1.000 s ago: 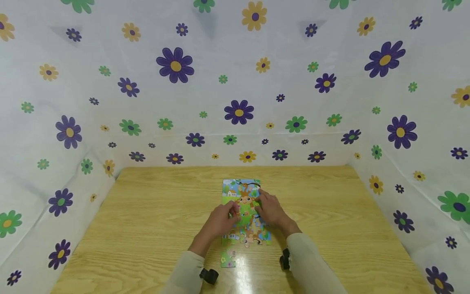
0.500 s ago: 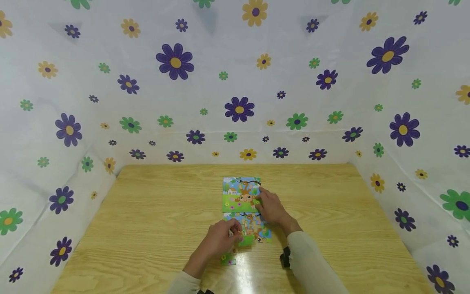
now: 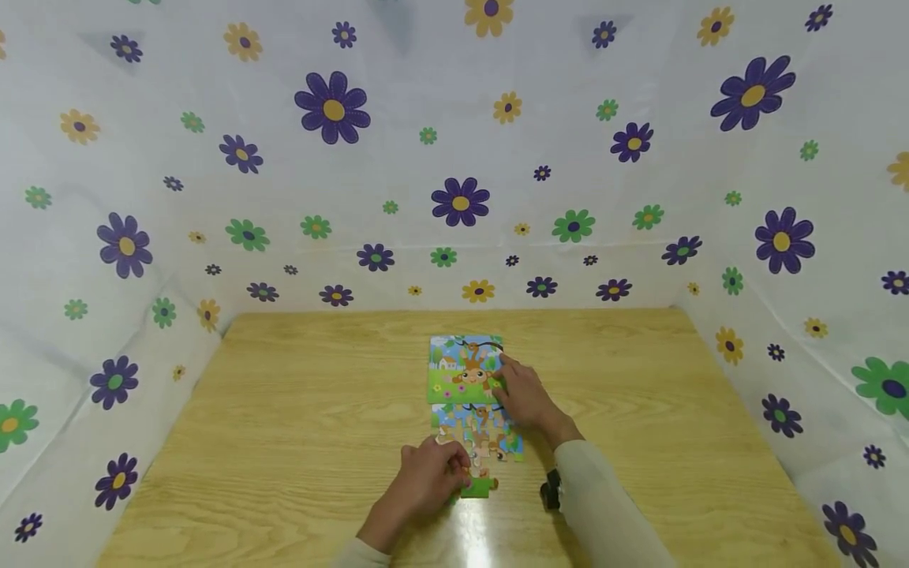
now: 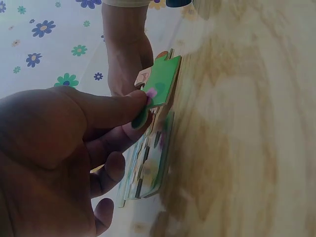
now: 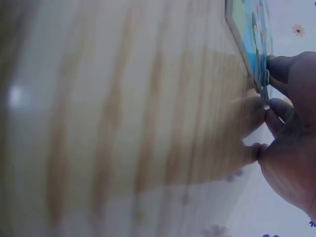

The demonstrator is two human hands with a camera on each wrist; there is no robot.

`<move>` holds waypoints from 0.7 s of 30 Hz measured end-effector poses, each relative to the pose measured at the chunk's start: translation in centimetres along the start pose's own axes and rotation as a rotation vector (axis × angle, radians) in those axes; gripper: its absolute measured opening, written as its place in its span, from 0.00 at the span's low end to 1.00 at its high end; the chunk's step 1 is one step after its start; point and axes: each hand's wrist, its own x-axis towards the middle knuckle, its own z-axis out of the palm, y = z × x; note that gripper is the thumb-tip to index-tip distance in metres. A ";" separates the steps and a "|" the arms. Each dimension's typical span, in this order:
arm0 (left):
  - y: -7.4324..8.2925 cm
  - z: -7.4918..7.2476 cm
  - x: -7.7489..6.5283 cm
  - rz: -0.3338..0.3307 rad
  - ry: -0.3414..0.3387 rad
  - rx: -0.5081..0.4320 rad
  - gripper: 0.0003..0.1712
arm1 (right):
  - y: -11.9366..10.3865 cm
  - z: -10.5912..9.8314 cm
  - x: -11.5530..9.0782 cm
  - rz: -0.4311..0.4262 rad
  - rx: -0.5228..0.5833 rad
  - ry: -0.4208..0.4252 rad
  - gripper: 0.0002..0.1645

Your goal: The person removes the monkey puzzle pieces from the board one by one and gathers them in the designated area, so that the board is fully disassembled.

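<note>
My left hand [image 3: 426, 479] pinches a green jigsaw piece [image 4: 164, 81] between thumb and index finger, at the near side of the partly assembled puzzle [image 3: 513, 443]. Its other fingers curl loosely underneath in the left wrist view. Joined rows of the puzzle show blue sky and parts of a monkey. Just beyond it lies a picture card [image 3: 447, 390] with a monkey hanging over a meadow and a small house. My right hand [image 3: 529, 402] rests at the card's right edge, its fingertips touching there. The left hand hides the lower left of the puzzle.
The wooden table [image 3: 298, 410] extends on both sides of the puzzle. A white flower-patterned cloth [image 3: 398, 173] surrounds it at the back and sides. A black wrist camera [image 3: 550, 491] sits at the right sleeve.
My left hand has moved from over the picture card toward me, bringing the green jigsaw piece to the puzzle's near side. My right hand has stayed by the card's right edge.
</note>
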 end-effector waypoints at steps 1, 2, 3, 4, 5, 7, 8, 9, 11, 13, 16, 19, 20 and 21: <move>0.1 0.0 0.0 -0.002 0.006 0.007 0.05 | 0.0 0.0 0.1 -0.008 -0.004 0.006 0.17; 0.1 0.0 0.0 -0.004 0.015 0.017 0.05 | 0.0 -0.1 0.2 -0.009 -0.008 0.005 0.17; 0.1 0.0 0.0 -0.007 0.023 0.026 0.06 | 0.0 -0.1 0.3 -0.011 -0.011 0.006 0.17; 0.1 0.1 0.0 -0.013 0.031 0.034 0.06 | 0.0 -0.1 0.3 -0.016 -0.013 0.009 0.17; 0.1 0.2 0.0 -0.023 0.037 0.040 0.06 | -0.1 -0.1 0.4 -0.017 -0.013 0.009 0.17; 0.1 0.4 0.0 -0.042 0.044 0.070 0.07 | -0.1 -0.1 0.4 -0.011 -0.006 0.003 0.17; 0.1 0.5 -0.1 -0.046 0.050 0.090 0.07 | -0.1 -0.1 0.3 -0.007 -0.001 0.001 0.17; 0.2 0.6 -0.1 -0.049 0.054 0.108 0.06 | -0.1 0.0 0.3 -0.004 0.003 0.002 0.17; 0.3 0.8 -0.2 -0.047 0.064 0.157 0.06 | -0.1 0.1 0.2 0.007 0.007 0.000 0.18; 0.5 1.0 -0.2 -0.039 0.077 0.209 0.05 | -0.1 0.1 0.1 0.012 0.010 -0.002 0.19; 0.8 1.1 -0.3 -0.033 0.089 0.256 0.05 | -0.1 0.1 0.0 0.026 0.011 -0.009 0.20; 1.0 1.1 -0.3 -0.038 0.088 0.261 0.05 | -0.2 0.0 0.0 0.028 0.023 -0.004 0.19; 1.0 1.0 -0.3 -0.040 0.086 0.257 0.05 | -0.3 0.0 -0.1 0.028 0.027 -0.001 0.19; 1.0 1.0 -0.3 -0.043 0.083 0.246 0.05 | -0.3 0.0 -0.1 0.028 0.033 0.003 0.19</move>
